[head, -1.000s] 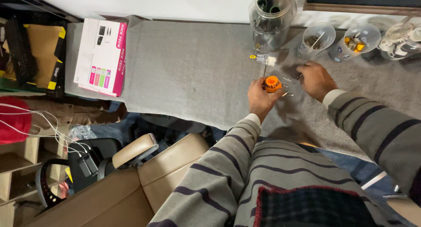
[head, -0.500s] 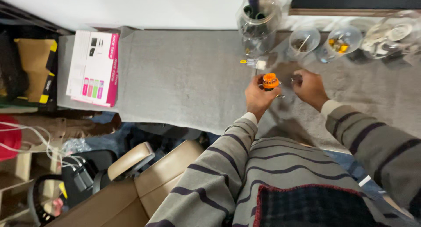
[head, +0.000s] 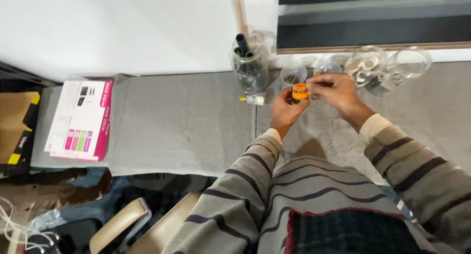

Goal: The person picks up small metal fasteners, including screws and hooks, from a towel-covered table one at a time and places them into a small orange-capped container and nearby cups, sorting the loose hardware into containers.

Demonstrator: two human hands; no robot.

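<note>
My left hand (head: 285, 108) grips a small object with an orange top and dark body (head: 299, 93), held upright above the grey felt-covered table (head: 186, 126). My right hand (head: 336, 93) is at the orange top from the right, fingertips pinched against it. Both sleeves are grey with dark stripes. What sits under the hands is hidden.
A tall clear jar with dark tubes (head: 249, 62) stands just left of the hands, a small clear vial with a yellow tip (head: 252, 100) lies beside it. Several clear glass bowls (head: 368, 65) line the back edge. A pink and white box (head: 81, 120) lies far left. A chair (head: 127, 219) is below.
The view has tilted up and shifted, so the hands now sit nearer the bowls at the back edge. Both hands stay together on the orange-topped object.
</note>
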